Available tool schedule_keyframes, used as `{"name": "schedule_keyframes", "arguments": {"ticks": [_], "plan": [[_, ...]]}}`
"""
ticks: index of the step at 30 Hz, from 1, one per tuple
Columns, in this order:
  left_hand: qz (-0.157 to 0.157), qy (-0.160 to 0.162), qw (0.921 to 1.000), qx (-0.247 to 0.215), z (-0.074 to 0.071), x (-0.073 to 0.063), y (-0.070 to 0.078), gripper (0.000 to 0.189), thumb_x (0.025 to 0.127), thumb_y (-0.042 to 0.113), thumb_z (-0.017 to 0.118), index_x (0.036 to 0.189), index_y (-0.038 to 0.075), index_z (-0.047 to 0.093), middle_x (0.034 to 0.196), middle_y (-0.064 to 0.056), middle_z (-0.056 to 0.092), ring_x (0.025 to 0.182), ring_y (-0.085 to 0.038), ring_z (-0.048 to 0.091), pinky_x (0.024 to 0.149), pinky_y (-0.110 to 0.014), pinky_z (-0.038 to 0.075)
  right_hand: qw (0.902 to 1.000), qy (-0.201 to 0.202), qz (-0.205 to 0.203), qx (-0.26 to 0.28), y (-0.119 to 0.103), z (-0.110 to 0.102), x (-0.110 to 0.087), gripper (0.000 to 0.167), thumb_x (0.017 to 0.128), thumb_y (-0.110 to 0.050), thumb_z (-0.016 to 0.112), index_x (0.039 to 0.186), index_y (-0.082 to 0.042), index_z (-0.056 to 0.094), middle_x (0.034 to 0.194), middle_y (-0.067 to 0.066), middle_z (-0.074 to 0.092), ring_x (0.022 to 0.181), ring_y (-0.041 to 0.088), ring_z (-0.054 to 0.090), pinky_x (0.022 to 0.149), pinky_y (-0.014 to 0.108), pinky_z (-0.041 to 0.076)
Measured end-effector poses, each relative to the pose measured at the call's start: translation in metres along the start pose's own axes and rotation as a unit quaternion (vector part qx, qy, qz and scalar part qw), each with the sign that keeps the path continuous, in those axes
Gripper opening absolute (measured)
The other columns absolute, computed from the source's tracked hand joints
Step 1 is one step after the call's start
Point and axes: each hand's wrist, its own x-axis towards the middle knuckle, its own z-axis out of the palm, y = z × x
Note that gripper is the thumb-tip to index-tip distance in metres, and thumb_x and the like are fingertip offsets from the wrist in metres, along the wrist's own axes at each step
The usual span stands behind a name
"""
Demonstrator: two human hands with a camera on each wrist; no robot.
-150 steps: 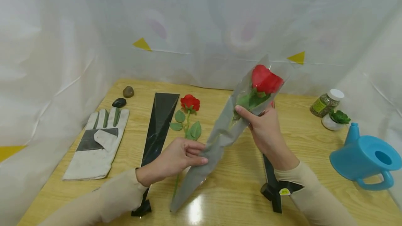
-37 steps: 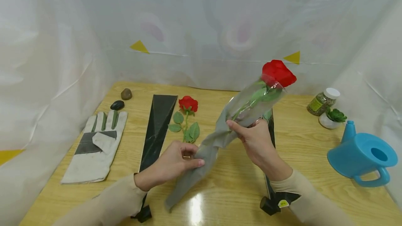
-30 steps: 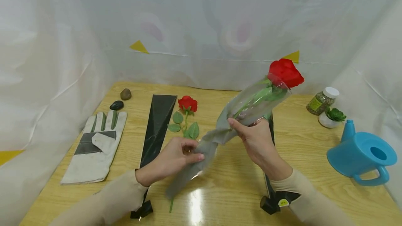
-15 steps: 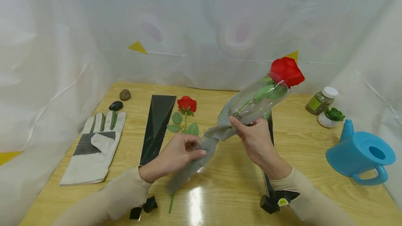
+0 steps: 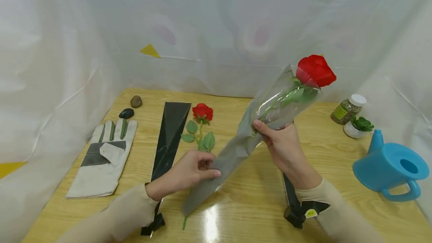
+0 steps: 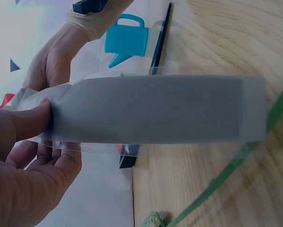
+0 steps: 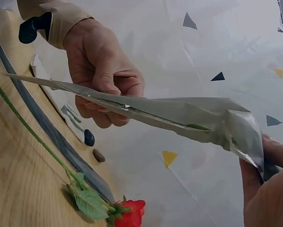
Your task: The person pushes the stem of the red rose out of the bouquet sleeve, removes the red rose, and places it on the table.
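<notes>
Here, your bench [image 5: 256, 198] carries everything, with a white curtain [image 5: 216, 29] hung behind it. Above the bench you hold the grey sleeve [image 5: 233, 153] slanted, its narrow end low near the wood and its clear wide mouth raised to the right. The wrapped rose [image 5: 315, 71] pokes its red head just out of that mouth, leaves visible through the film. Your right hand [image 5: 285, 145] grips the sleeve below the leaves, thumb curled across the front. Your left hand [image 5: 192, 168] pinches the lower grey part between thumb and fingers; the wrist view shows the thumb pressed flat on the film. The hands are apart, one at each portion of the sleeve.

To the right sits a blue watering can [image 5: 391, 168]. At the left lies a work glove [image 5: 101, 156], palm up, and beside it a black sleeve [image 5: 170, 130] flat on the wood. A second rose [image 5: 202, 112] lies between that and your left hand. A jar [image 5: 347, 108] and a small succulent [image 5: 362, 126] stand at the far right, two stones [image 5: 131, 107] at far left.
</notes>
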Motion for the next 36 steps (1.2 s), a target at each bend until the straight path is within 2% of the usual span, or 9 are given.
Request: {"name": "schedule_keyframes", "arguments": {"ticks": [2, 5, 9, 12, 18, 22, 25, 32, 36], "plan": [[-0.002, -0.004, 1.0000, 0.005, 0.000, -0.002, -0.001, 0.023, 0.089, 0.013, 0.075, 0.074, 0.010, 0.059, 0.063, 0.006, 0.036, 0.057, -0.007, 0.032, 0.055, -0.023, 0.030, 1.0000, 0.001, 0.001, 0.004, -0.002, -0.002, 0.002, 0.034, 0.089, 0.009, 0.068, 0.119, -0.004, 0.056, 0.110, 0.007, 0.063, 0.098, 0.018, 0.065, 0.083, 0.031, 0.054], [-0.010, -0.009, 0.9999, 0.001, 0.000, -0.004, -0.001, 0.023, 0.091, 0.013, 0.074, 0.074, 0.010, 0.059, 0.064, 0.006, 0.040, 0.058, -0.007, 0.035, 0.055, -0.023, 0.031, 1.0000, 0.007, 0.002, 0.002, -0.003, -0.004, 0.004, 0.026, 0.089, 0.006, 0.069, 0.113, -0.001, 0.062, 0.107, 0.007, 0.065, 0.096, 0.018, 0.066, 0.081, 0.031, 0.054], [-0.020, -0.014, 0.9997, -0.005, -0.001, -0.006, 0.000, 0.015, 0.095, 0.015, 0.068, 0.082, 0.009, 0.063, 0.078, 0.005, 0.058, 0.070, -0.008, 0.053, 0.064, -0.024, 0.046, 0.9998, 0.009, 0.006, 0.016, -0.004, -0.006, 0.007, 0.029, 0.089, 0.006, 0.070, 0.116, 0.000, 0.061, 0.110, 0.007, 0.064, 0.099, 0.019, 0.066, 0.083, 0.032, 0.054], [-0.016, -0.006, 0.9998, 0.004, -0.002, -0.006, 0.001, 0.016, 0.097, 0.016, 0.066, 0.083, 0.010, 0.062, 0.085, 0.002, 0.063, 0.078, -0.011, 0.060, 0.069, -0.028, 0.051, 0.9998, 0.003, 0.005, 0.017, -0.005, -0.007, 0.008, 0.036, 0.089, 0.006, 0.069, 0.122, -0.001, 0.057, 0.115, 0.008, 0.063, 0.103, 0.020, 0.065, 0.085, 0.033, 0.053], [-0.007, 0.019, 0.9997, 0.014, -0.002, -0.004, 0.001, 0.026, 0.095, 0.014, 0.069, 0.074, 0.009, 0.054, 0.077, -0.001, 0.054, 0.070, -0.012, 0.054, 0.060, -0.026, 0.049, 0.9989, -0.039, 0.025, -0.009, -0.003, -0.003, 0.007, 0.047, 0.087, 0.011, 0.069, 0.127, -0.006, 0.051, 0.120, 0.008, 0.059, 0.107, 0.022, 0.063, 0.088, 0.034, 0.052], [-0.006, 0.025, 0.9996, -0.009, -0.002, -0.003, 0.002, 0.013, 0.094, 0.010, 0.069, 0.082, 0.007, 0.065, 0.085, -0.003, 0.059, 0.077, -0.013, 0.060, 0.066, -0.027, 0.053, 0.9969, -0.051, 0.046, -0.040, 0.001, -0.001, 0.004, 0.043, 0.087, 0.008, 0.071, 0.126, -0.002, 0.054, 0.123, 0.010, 0.060, 0.109, 0.023, 0.062, 0.090, 0.033, 0.051], [-0.003, 0.027, 0.9994, -0.022, -0.002, -0.002, 0.003, 0.004, 0.094, 0.008, 0.069, 0.090, 0.006, 0.071, 0.091, -0.003, 0.064, 0.083, -0.015, 0.063, 0.071, -0.029, 0.055, 0.9952, -0.058, 0.046, -0.065, 0.004, 0.000, 0.002, 0.047, 0.087, 0.006, 0.072, 0.129, -0.004, 0.053, 0.127, 0.012, 0.058, 0.113, 0.025, 0.061, 0.091, 0.033, 0.050], [0.002, 0.031, 0.9993, -0.020, 0.000, 0.001, 0.005, 0.004, 0.093, 0.008, 0.070, 0.090, 0.005, 0.071, 0.089, -0.002, 0.063, 0.083, -0.015, 0.062, 0.073, -0.029, 0.055, 0.9943, -0.058, 0.045, -0.077, 0.011, 0.002, 0.000, 0.048, 0.087, 0.005, 0.073, 0.129, -0.005, 0.051, 0.126, 0.012, 0.058, 0.111, 0.026, 0.060, 0.090, 0.034, 0.051], [0.005, 0.032, 0.9993, -0.017, 0.001, 0.003, 0.006, 0.004, 0.094, 0.008, 0.070, 0.091, 0.006, 0.071, 0.088, -0.002, 0.063, 0.082, -0.016, 0.060, 0.073, -0.029, 0.054, 0.9930, -0.066, 0.042, -0.089, 0.015, 0.004, -0.002, 0.055, 0.088, 0.004, 0.072, 0.134, -0.009, 0.046, 0.132, 0.014, 0.052, 0.116, 0.028, 0.056, 0.092, 0.035, 0.050]]}}
